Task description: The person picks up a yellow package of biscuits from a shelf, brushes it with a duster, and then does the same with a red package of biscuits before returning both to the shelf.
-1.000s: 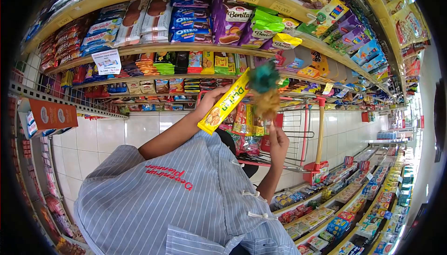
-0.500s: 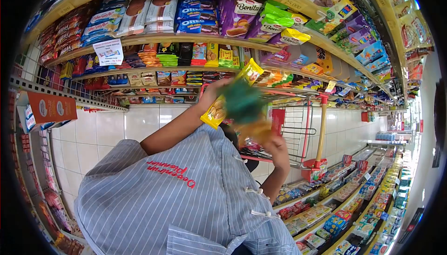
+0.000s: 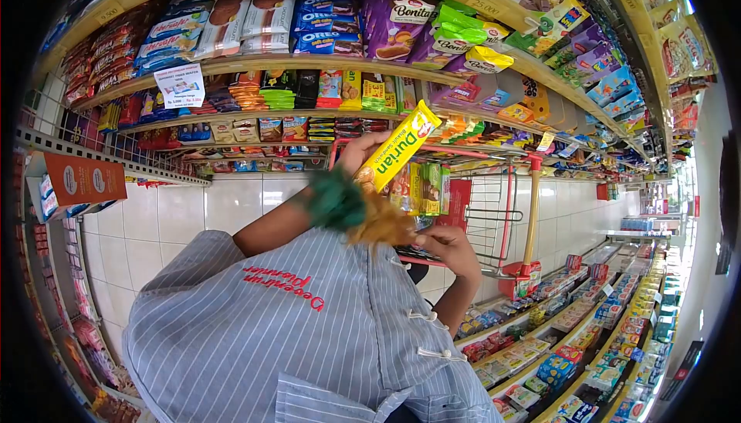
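Note:
My left hand (image 3: 361,154) is closed around a yellow biscuit pack (image 3: 401,145) labelled "Durian", held tilted with its upper end pointing right. Its fingers are partly hidden behind the pack. In my right hand (image 3: 451,249) is the end of a fluffy green and tan duster (image 3: 378,222), pinched between the fingers. The duster is smeared by motion; its green end lies over my left forearm, close below the pack. Behind the pack, several upright packs (image 3: 421,189) show near the shopping cart.
A red-and-wire shopping cart (image 3: 494,218) with a yellow post (image 3: 533,218) stands ahead. Shelves of packaged snacks (image 3: 328,14) rise in front, a yellow shelf edge (image 3: 293,63) running across. Low shelves (image 3: 571,330) line the right. An orange box (image 3: 85,180) hangs at the left.
The duster has swept left and slightly down, off the biscuit pack, whose label now shows. My left hand has stayed nearly in place; my right hand has shifted only slightly.

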{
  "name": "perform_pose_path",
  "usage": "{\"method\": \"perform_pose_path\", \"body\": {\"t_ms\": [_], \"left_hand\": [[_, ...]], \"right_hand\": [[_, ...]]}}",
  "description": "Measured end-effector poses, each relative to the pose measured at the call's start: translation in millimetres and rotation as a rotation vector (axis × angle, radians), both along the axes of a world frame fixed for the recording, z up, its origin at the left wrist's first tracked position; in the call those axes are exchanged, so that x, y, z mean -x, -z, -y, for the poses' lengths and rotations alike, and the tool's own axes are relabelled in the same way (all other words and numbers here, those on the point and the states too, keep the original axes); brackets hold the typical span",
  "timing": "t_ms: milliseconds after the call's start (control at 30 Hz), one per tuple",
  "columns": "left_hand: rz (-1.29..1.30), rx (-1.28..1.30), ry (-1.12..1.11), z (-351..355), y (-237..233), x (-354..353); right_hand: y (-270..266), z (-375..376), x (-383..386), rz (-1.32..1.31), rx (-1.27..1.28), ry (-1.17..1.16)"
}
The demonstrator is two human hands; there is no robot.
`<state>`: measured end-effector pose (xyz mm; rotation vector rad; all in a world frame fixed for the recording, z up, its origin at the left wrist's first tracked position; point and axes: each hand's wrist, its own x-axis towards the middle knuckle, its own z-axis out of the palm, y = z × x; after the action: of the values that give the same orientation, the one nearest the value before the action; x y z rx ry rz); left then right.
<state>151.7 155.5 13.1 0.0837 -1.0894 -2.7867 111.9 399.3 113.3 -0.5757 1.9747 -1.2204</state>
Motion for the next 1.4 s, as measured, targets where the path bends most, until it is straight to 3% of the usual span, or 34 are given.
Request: {"method": "perform_pose_path", "body": {"t_ms": [33, 67, 100, 133, 167, 200, 267, 300, 400, 433, 500, 567, 667, 700, 767, 833, 900, 933, 967, 1000, 1033, 1100, 1133, 1167, 1233, 1300, 1333, 1367, 1400], "left_hand": [[0.025, -0.426, 0.305, 8, 4, 2], [0.029, -0.43, 0.302, -7, 101, -7], [-0.254, -0.794, 0.705, 3, 51, 15], [0.004, -0.557, 0.05, -6, 7, -7], [0.096, -0.352, 0.121, -1, -13, -8], [0.079, -0.382, 0.151, 1, -12, -6], [0.063, -0.408, 0.183, 3, -13, -4], [0.119, -0.372, 0.194, 5, -16, -3], [0.184, -0.242, 0.155, 5, -12, -4], [0.193, -0.148, 0.108, 4, -10, -4], [0.236, -0.378, 0.199, -2, -12, -5], [0.094, -0.327, 0.259, 4, 83, 20], [0.101, -0.294, 0.119, -8, 75, 16], [0.106, -0.295, 0.123, -7, 58, 14], [0.225, -0.147, 0.277, -3, 16, 6], [0.233, -0.171, 0.233, -5, 12, 4], [0.237, -0.196, 0.194, -6, 3, -1], [0.201, -0.305, 0.174, -6, -3, -6], [0.164, -0.415, 0.153, -6, -7, -9], [0.001, -0.429, 0.288, 0, 14, 14], [0.003, -0.43, 0.287, -8, 38, 18], [-0.164, -0.269, 0.108, -18, 30, 13], [-0.044, -0.332, 0.137, -15, 28, 9], [0.076, -0.393, 0.164, -8, -4, 1], [0.026, -0.459, 0.228, -4, -5, -2], [0.054, -0.564, 0.22, -3, -18, -3], [0.244, -0.498, 0.032, -11, -42, -7], [0.17, -0.47, -0.023, -13, -34, 2], [0.052, -0.392, 0.07, -8, -26, -2]], "right_hand": [[-2, 3, -2, 0.049, -0.051, -0.106], [29, -8, 8, -0.076, 0.033, -0.004], [35, -9, 14, -0.071, 0.03, -0.004], [39, -9, 21, -0.157, 0.083, 0.19], [38, -5, 25, -0.245, 0.135, 0.386], [36, -3, 27, -0.244, 0.131, 0.388], [30, 2, 29, -0.286, 0.169, 0.682], [30, 2, 28, -0.284, 0.17, 0.683], [31, -15, 22, 0.082, 0.362, 0.455], [31, -20, 19, 0.084, 0.361, 0.452], [31, -27, 16, 0.034, 0.186, -0.058], [34, -22, 14, 0.011, 0.137, 0.007], [44, -11, 20, -0.129, 0.076, 0.23], [42, -8, 23, -0.125, 0.075, 0.234], [37, -3, 26, -0.154, 0.11, 0.562], [37, -6, 27, -0.161, 0.13, 0.563], [31, -12, 19, -0.109, 0.109, 0.237], [28, -12, 16, -0.109, 0.109, 0.238], [24, -10, 11, -0.035, 0.085, 0.075], [22, -9, 9, 0.04, 0.06, -0.088], [31, -11, 12, 0.043, 0.06, -0.089], [44, -5, 20, -0.124, 0.118, 0.197], [45, -6, 24, -0.163, 0.081, 0.361], [45, -7, 26, -0.161, 0.08, 0.358], [44, -12, 34, -0.166, 0.074, 0.515], [38, -16, 27, -0.114, 0.054, 0.461], [34, -13, 19, -0.091, 0.081, 0.305], [28, -12, 15, -0.069, 0.108, 0.148], [22, -12, 16, -0.008, 0.064, -0.015]]}}
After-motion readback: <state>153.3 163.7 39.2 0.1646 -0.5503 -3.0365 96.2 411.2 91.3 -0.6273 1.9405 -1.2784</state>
